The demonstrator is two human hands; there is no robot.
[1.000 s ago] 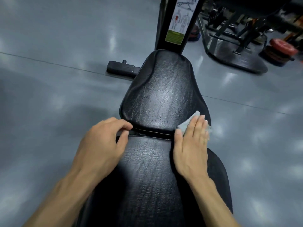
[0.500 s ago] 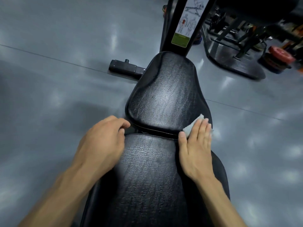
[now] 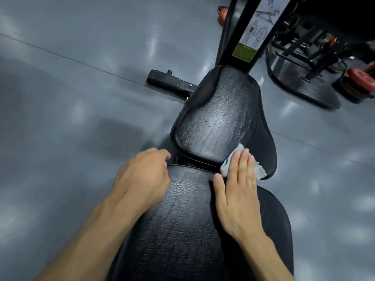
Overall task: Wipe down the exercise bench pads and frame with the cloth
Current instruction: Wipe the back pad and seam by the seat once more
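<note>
The step in hand is, I judge, wiping the seat pad (image 3: 219,122) near the gap between the two pads. The right hand (image 3: 237,191) lies flat with straight fingers close together and presses the cloth (image 3: 225,166) on the near right corner of the seat pad; a frayed bit of the cloth shows past the small finger. The thumb rests at the far edge of the back pad (image 3: 182,220). The left hand (image 3: 142,179) rests on the far left corner of the back pad with its fingers curled over the edge toward the gap. Whether it grips something there I cannot tell, because the fingertips are hidden.

The next move probably needs the flat hand to slide the cloth across the seat pad or along the gap, with steady pressure so the cloth does not bunch. The frame (image 3: 243,37) looks not yet wiped.

Counted: two pads, one cloth, two hands, one upright frame post with one label (image 3: 251,31), one black foot bar (image 3: 168,81) on the floor (image 3: 71,98).
</note>
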